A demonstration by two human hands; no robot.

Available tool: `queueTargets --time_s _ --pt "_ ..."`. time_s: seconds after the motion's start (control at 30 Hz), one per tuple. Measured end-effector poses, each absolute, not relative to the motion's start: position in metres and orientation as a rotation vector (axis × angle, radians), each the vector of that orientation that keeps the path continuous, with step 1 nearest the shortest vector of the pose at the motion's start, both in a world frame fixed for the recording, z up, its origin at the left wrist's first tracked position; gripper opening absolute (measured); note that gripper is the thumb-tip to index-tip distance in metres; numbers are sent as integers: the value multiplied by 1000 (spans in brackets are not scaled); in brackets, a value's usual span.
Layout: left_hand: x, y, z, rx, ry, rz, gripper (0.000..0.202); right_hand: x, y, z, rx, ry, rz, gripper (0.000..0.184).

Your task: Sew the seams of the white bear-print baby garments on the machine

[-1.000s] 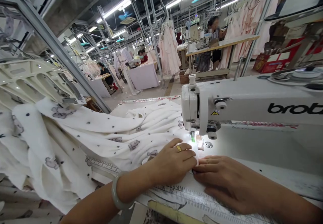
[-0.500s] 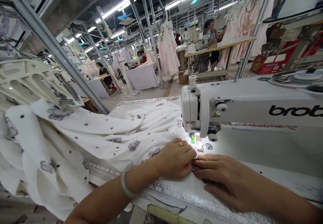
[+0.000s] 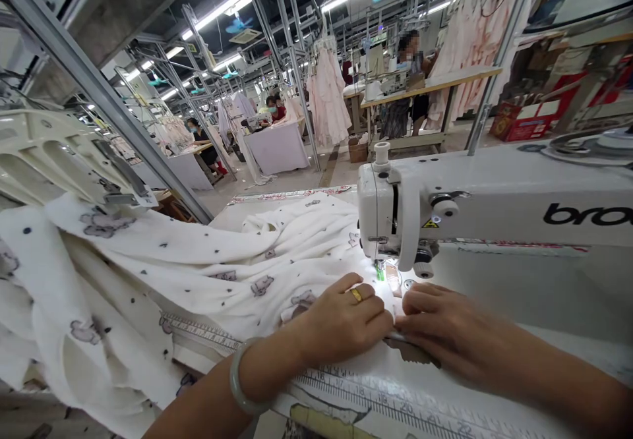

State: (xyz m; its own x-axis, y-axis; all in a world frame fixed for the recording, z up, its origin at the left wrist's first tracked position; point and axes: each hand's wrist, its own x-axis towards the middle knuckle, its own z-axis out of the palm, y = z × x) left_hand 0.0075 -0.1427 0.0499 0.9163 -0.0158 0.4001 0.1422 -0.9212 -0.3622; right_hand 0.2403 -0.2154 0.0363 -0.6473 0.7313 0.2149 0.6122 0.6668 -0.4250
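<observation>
White printed fabric [image 3: 232, 254] with grey figures and small dark dots lies bunched across the sewing bed, left of the needle. My left hand [image 3: 346, 317], wearing a ring and a bangle, is closed on the fabric's near edge, just in front of the presser foot [image 3: 380, 271] with its green part. Close beside it, my right hand [image 3: 452, 327] pinches the same edge between thumb and fingers. The white sewing machine [image 3: 475, 195] stands above, its lamp lighting the needle area. A brownish patch [image 3: 413, 352] shows beneath my right fingers; I cannot make out what it is.
A printed ruler strip [image 3: 376, 396] runs along the table's front edge. More fabric hangs over a cream slotted machine part or stand [image 3: 54, 155] at left. A slanted metal post [image 3: 99, 89] rises behind it. Farther back are co-workers, pink garments [image 3: 329, 93] and a red box [image 3: 524, 119].
My right hand has moved slightly right and its fingers have curled into a pinch. My left hand has shifted a little right and nearer me. The view has shifted slightly.
</observation>
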Motion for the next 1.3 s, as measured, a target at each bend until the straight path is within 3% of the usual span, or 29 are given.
queueTargets --time_s 0.23,0.63,0.87,1.3 --pt "14 -146 30 -2917 -352 -445 18 234 -221 38 -1039 -2510 491 23" --pt "16 -136 32 -3071 -481 -404 17 240 -212 27 -1143 -2488 342 23" --pt "14 -133 31 -3150 -596 -638 13 242 -211 28 -1093 -2501 353 20" --pt "17 -135 26 -2899 -318 -379 12 243 -211 31 -1099 -2451 244 26"
